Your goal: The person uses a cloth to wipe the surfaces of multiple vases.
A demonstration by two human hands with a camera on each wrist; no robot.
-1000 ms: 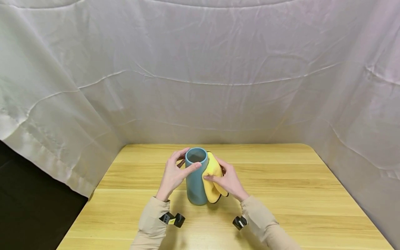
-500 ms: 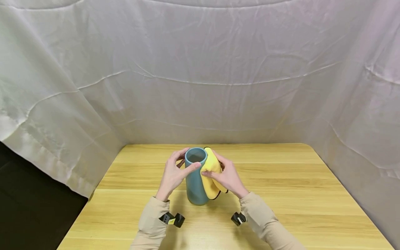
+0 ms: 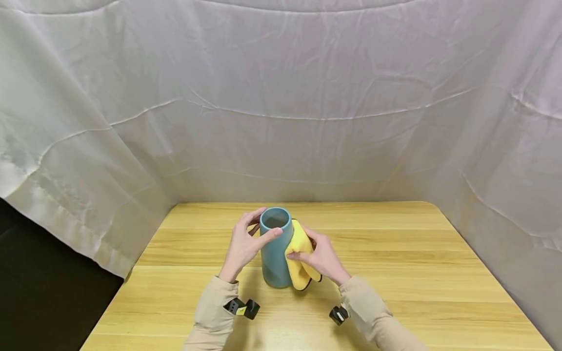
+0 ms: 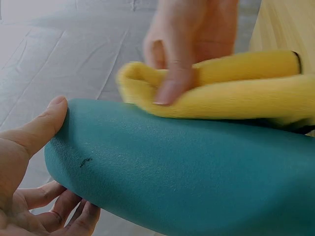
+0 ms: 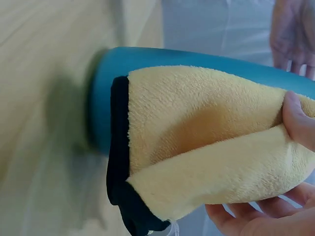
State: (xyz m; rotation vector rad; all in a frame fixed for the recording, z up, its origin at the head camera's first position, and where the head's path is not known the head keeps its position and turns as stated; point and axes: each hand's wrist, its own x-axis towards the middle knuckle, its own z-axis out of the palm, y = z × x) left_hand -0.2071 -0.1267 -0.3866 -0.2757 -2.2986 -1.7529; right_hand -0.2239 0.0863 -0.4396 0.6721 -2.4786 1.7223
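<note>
A tall blue-green vase (image 3: 275, 263) stands upright on the wooden table, its round mouth facing up. My left hand (image 3: 245, 240) grips it near the rim, thumb on the near side and fingers round the far side. In the left wrist view a small dark mark (image 4: 86, 162) shows on the vase (image 4: 162, 167). A folded yellow cloth (image 3: 300, 243) with black edging lies against the vase's right side. My right hand (image 3: 322, 253) holds this cloth between thumb and fingers; the right wrist view shows the cloth (image 5: 206, 128) hanging in folds along the vase wall.
The wooden table (image 3: 417, 273) stretches out on both sides of the vase. Pale grey curtains (image 3: 307, 146) hang behind it and to either side. At the lower left is a dark area (image 3: 44, 282). Small black wrist cameras (image 3: 251, 309) sit on both sleeves.
The right hand and cloth first rise a little along the vase's right side, then slide back down, now slightly lower than a second ago. The left hand and vase stay put.
</note>
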